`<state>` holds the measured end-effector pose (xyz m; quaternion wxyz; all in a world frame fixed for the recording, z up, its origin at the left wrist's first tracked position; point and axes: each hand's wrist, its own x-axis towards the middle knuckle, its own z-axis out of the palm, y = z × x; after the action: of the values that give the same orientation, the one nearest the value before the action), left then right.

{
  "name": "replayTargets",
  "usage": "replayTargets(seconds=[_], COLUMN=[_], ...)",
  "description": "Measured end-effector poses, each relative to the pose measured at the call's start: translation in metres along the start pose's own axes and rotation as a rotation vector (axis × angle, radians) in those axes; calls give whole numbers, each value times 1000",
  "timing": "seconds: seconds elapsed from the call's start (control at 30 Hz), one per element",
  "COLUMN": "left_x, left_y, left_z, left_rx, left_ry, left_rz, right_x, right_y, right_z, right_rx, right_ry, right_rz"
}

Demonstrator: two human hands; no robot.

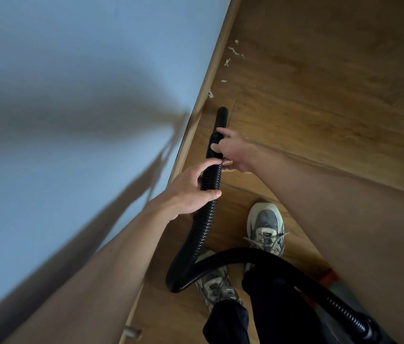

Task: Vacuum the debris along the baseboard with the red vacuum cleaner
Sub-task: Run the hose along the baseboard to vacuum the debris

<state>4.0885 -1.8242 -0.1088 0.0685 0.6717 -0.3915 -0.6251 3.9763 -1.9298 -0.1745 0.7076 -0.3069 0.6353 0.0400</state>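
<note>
Soft dim daylight, blurred arm shadows across the blue wall (59, 95), strong wide-angle bending at edges.

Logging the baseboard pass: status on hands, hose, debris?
Left hand and right hand grip black hose, right nearer nozzle. Nozzle by baseboard, short of pale scraps ahead. Nothing in between.

Brown wood-plank floor (320, 120), edged at left by wooden baseboard (214, 68). Pale debris scraps (232, 50) scattered on planks just beside baseboard — one scrap touching it. Two grey sneakers (266, 224) planted on floor; black hose (203, 227) looped beside them, floor contact unclear.
</note>
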Motion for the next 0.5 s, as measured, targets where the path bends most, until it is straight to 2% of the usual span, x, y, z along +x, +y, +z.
replayTargets(seconds=[0.5], left_x=[20], left_y=[-9], left_z=[13], left_rx=[48], left_ry=[42], left_rz=[2], right_x=[12], right_y=[6], right_z=[-10], right_rx=[-12], right_ry=[-33], right_rz=[-69])
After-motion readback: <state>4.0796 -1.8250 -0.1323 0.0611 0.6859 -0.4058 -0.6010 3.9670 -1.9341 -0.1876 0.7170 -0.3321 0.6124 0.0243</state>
